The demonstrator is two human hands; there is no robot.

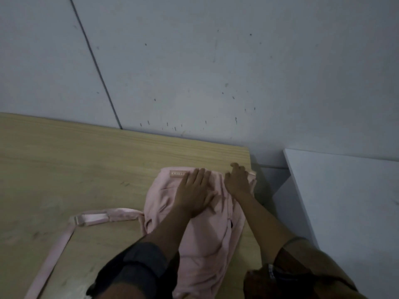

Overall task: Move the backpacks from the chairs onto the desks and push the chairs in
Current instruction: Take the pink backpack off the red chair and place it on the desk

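A pale pink backpack [207, 240] lies flat on the light wooden desk [86, 169], near the desk's right edge. One pink strap [64, 236] trails out to the left across the wood. My left hand [196, 193] presses flat on the upper part of the bag with straight fingers. My right hand [238, 180] rests on the bag's far right corner, fingers curled over the fabric at the desk's edge. No chair is in view.
A grey-white wall [216, 72] with dark specks stands right behind the desk. To the right, past a narrow gap, is a white desk surface [345, 201].
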